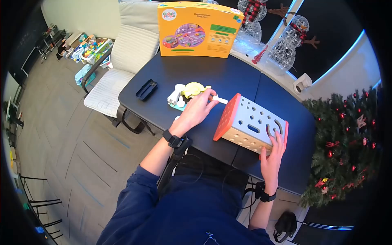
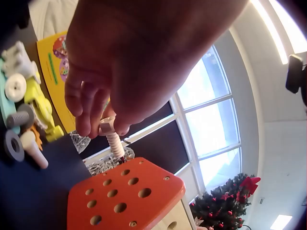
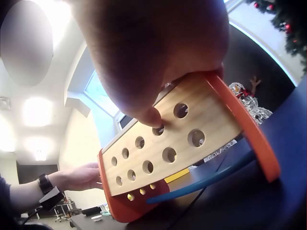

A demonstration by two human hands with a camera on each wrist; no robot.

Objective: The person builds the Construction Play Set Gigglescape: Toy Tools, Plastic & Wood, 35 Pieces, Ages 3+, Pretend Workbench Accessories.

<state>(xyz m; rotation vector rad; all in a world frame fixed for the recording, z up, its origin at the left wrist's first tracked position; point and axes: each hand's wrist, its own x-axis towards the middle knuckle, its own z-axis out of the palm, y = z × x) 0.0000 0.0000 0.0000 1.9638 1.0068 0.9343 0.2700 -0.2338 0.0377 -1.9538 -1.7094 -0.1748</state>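
Note:
My left hand point(image 1: 197, 109) pinches a white toy bolt point(image 2: 114, 143) by its head between thumb and fingers. The threaded end of the bolt hangs close to the red end panel point(image 2: 122, 201) of a toy toolbox point(image 1: 249, 112), which has rows of round holes. My right hand point(image 1: 272, 157) holds the toolbox near its far right end, fingers over the grey top and thumb point(image 3: 152, 116) against the wooden side by a hole. Under the toolbox shows a blue curved bar point(image 3: 206, 179). Beside my left hand lie yellow point(image 1: 194, 88) and white toy parts point(image 1: 174, 94).
A grey washer point(image 2: 14, 145) and a pale peg point(image 2: 34, 149) lie among the parts. On the dark table point(image 1: 171, 69) are a black tray point(image 1: 141, 96) and a standing yellow box point(image 1: 196, 45). A decorated tree point(image 1: 343, 139) stands right, a chair point(image 1: 130, 53) left.

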